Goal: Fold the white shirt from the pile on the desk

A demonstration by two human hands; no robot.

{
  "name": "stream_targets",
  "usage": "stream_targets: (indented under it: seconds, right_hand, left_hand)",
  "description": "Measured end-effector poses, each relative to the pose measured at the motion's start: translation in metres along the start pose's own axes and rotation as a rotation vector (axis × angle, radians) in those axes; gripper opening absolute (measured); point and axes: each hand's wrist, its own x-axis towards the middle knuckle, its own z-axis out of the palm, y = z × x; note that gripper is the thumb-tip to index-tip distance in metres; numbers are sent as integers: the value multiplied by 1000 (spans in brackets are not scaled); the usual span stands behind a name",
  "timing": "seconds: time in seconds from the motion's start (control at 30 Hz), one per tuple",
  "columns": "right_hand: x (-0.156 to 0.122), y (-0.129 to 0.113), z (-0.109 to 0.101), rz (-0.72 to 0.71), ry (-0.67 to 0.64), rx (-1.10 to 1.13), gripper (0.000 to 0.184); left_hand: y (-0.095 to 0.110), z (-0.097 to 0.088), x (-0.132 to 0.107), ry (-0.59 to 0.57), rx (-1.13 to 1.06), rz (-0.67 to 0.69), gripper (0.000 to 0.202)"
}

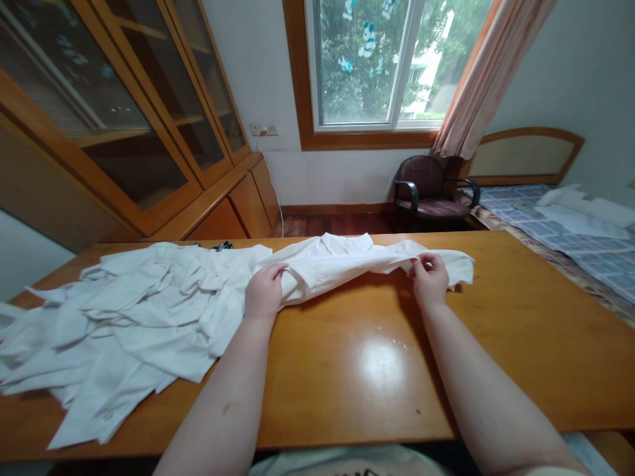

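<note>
A white collared shirt (pixel 327 268) lies across the far part of the wooden table (pixel 347 370), its collar toward the window and one sleeve spread to the right. My left hand (pixel 265 289) pinches the shirt's near edge on the left side. Farther right, my right hand (pixel 429 279) grips the same edge between thumb and fingers. Between the two hands the cloth is stretched and lifted a little off the tabletop. Beside my left forearm, a heap of crumpled white shirts (pixel 143 311) covers the table's left side and meets the held shirt.
Behind the heap sits a small black-and-white item (pixel 223 245). A glass-fronted wooden cabinet (pixel 208 172) stands at the left. Past the table's far edge are a dark red armchair (pixel 429 188), a window (pixel 367 66) and, at the right, a bed (pixel 560 218) with checked bedding.
</note>
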Motion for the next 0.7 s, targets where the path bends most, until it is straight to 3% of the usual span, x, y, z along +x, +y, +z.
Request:
stream_targets:
  seconds: [0.2,0.33,0.47,0.6,0.7]
  right_hand:
    - [10,9,-2,229,122,298,29]
    - [15,17,-4,292,152,385,31]
    - [16,17,-1,335,54,396,39]
    - [11,17,7,342,-80,417,63]
    - [5,20,9,280,-115,260,75]
  left_hand:
    - [-11,-6,4,94,67,-127,26]
    - [-18,-8,6,110,71,-169,23]
    - [-18,0,6,67,-4,-162,23]
    - [-14,8,6,48,-129,-320,23]
    - [-10,11,6,45,-227,-428,27]
